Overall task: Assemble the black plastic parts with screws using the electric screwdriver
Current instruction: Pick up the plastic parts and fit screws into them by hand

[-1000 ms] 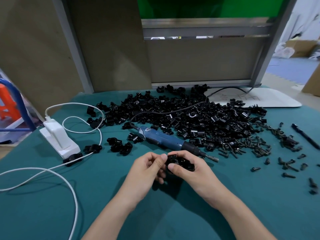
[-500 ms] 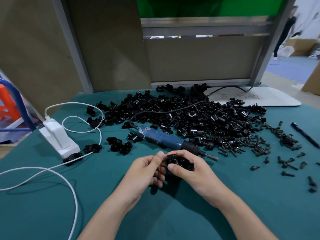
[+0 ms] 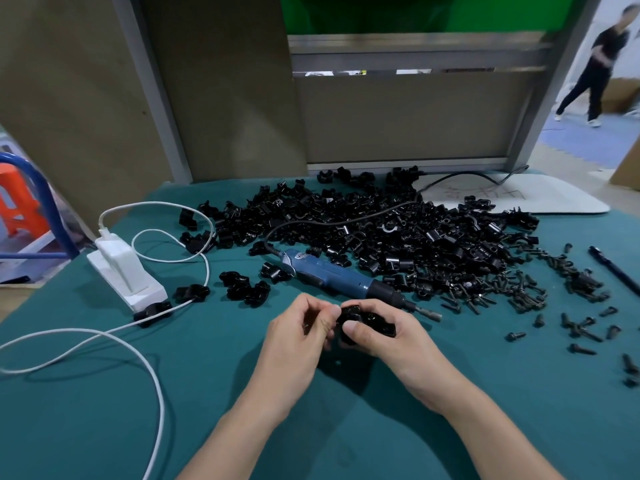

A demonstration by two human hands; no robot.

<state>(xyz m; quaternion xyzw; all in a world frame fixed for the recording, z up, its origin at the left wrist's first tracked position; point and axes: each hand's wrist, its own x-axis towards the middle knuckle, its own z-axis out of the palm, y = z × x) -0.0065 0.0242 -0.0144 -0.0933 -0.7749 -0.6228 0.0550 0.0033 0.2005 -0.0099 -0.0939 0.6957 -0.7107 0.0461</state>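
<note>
Both hands are over the tabletop, centre front. The right hand grips a black plastic part, thumb laid across its front, the other fingers wrapped behind it and out of sight. The left hand is tight on the part's left end, thumb tip pressed against it and fingers curled under. Whether anything small sits between those fingers is hidden. Only the part's glossy top shows, so its shape is hard to read.

Just beyond the hands lies the electric screwdriver, blue body flat on the tabletop, bit pointing right. Its cord snakes back across the pile of black parts, a heap so dense that single pieces barely separate.

The screws spread out to the right of the pile, and a few are clipped by the picture's edge. So is a black pen.

On the left stands a white power adapter. Its white cable loops off both the left edge and the bottom edge. At the top right is a person, blurred.
</note>
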